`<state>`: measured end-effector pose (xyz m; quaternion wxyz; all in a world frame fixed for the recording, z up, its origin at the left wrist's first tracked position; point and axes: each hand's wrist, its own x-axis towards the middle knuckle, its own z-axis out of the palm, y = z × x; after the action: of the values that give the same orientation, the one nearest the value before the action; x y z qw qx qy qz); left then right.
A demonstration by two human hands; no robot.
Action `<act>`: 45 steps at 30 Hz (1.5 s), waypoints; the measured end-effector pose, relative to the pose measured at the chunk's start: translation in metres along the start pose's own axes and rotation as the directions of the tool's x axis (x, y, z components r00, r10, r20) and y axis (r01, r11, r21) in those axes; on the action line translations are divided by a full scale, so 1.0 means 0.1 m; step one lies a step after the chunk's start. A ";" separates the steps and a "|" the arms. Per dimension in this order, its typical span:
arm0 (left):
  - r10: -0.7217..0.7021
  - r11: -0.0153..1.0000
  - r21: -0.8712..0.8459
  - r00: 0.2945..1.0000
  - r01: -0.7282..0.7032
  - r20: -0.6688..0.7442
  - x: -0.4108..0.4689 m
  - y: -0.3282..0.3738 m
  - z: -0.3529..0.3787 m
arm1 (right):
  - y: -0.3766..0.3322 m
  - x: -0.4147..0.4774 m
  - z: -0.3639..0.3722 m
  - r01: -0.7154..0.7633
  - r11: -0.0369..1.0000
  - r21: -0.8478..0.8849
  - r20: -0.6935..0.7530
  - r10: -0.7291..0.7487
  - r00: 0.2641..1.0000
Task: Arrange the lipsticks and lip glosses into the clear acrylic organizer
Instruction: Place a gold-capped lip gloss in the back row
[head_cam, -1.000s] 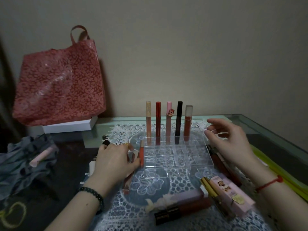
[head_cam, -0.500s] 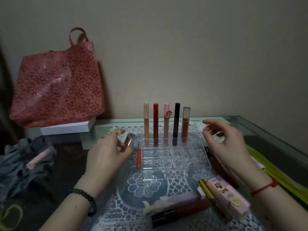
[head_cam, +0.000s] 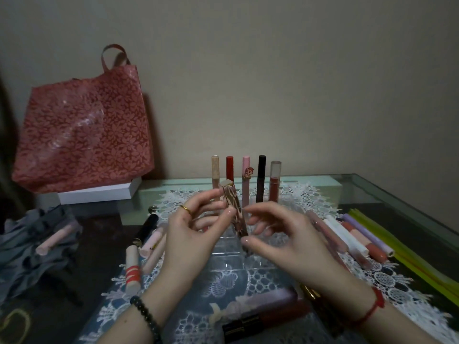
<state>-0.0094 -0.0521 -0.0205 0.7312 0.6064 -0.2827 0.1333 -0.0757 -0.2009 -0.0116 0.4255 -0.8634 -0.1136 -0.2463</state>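
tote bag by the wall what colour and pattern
Tote bag: red with pinkish floral print, head view.

No lettering can be read
The dark tube (head_cam: 242,327) at the near edge bears faint gold marks; they are too blurred to make out

A glass-topped table (head_cam: 372,192) carries a white lace mat (head_cam: 387,281) at its centre. At ten o'clock lies a flat white box (head_cam: 99,194); at nine, a crumpled grey cloth (head_cam: 29,244) (a pink tube (head_cam: 56,238) rests in its folds). At three o'clock, yellow-green strips (head_cam: 409,254) run along the edge.
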 end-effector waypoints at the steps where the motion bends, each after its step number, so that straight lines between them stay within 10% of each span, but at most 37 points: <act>1: 0.002 1.000 -0.017 1.000 -0.001 0.006 -0.01 0.00 0.01 | 0.00 0.00 0.03 -0.001 1.000 0.022 -0.006 0.001 1.000; 13: 0.066 0.998 -0.025 0.990 -0.063 0.126 -0.05 -0.09 0.05 | 0.02 0.02 0.03 -0.004 0.990 0.138 -0.079 0.014 0.997; 22: -0.020 0.902 0.432 0.999 -0.003 0.049 0.13 -0.30 -0.35 | 0.46 0.33 -0.52 -0.065 0.990 0.125 -0.536 0.123 0.835; 29: -0.387 0.786 0.585 0.897 0.199 0.215 0.03 -0.38 -0.37 | 0.75 0.61 -0.46 -0.113 0.988 0.109 -0.511 0.153 0.846; 45: -0.412 0.748 0.654 0.851 0.111 0.327 0.02 -0.38 -0.36 | 0.96 0.56 -0.37 -0.196 0.981 -0.010 -0.429 0.173 0.887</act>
<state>0.0218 -0.0264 -0.0536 0.4195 0.8578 -0.2949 -0.0341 -0.0013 -0.2895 -0.0286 0.4384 -0.8066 0.0711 -0.3902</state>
